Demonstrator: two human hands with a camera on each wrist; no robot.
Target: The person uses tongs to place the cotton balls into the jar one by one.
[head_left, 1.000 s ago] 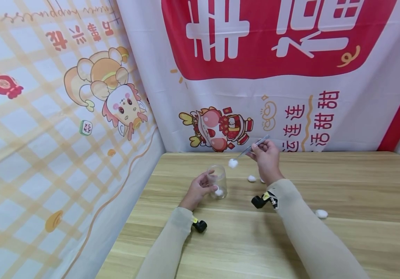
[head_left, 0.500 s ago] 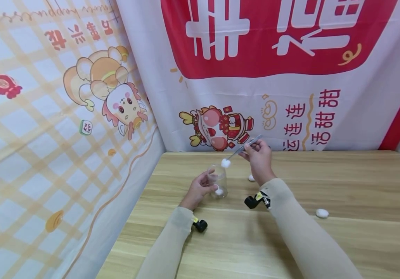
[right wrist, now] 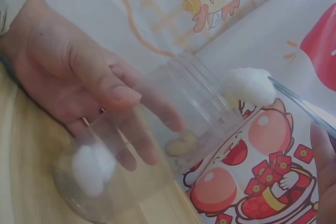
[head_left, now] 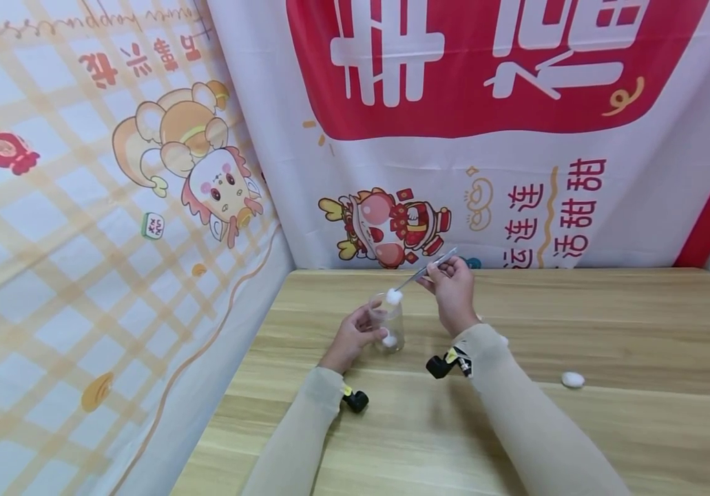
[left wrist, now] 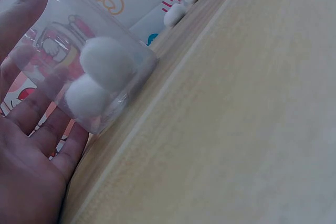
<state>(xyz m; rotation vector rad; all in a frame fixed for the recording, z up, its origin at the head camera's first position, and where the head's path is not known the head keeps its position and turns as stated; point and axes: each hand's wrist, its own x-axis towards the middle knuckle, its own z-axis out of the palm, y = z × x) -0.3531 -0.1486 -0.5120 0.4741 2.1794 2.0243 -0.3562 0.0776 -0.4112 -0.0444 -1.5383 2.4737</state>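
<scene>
My left hand (head_left: 348,339) grips a clear plastic jar (head_left: 397,324) from its left side, thumb on the near side and fingers behind it. The jar stands upright on the table with its mouth uncovered. Two white cotton balls (left wrist: 107,64) lie at its bottom in the left wrist view. Between thumb and fingers, my right hand (head_left: 456,293) pinches metal tweezers (head_left: 419,273), which slant down to the left. Their tips hold another cotton ball (right wrist: 251,86), right at the jar's rim in the right wrist view.
On the wooden table (head_left: 441,427), one cotton ball (head_left: 573,379) lies right of the right sleeve, and another (head_left: 504,340) shows partly behind that sleeve. Printed cloth (head_left: 491,158) hangs along the table's back edge, and a second printed cloth (head_left: 144,289) hangs at the left.
My right hand has moved left and slightly down, bringing the tweezers and their cotton ball from beside the jar to its mouth. The left hand and jar have stayed in place.
</scene>
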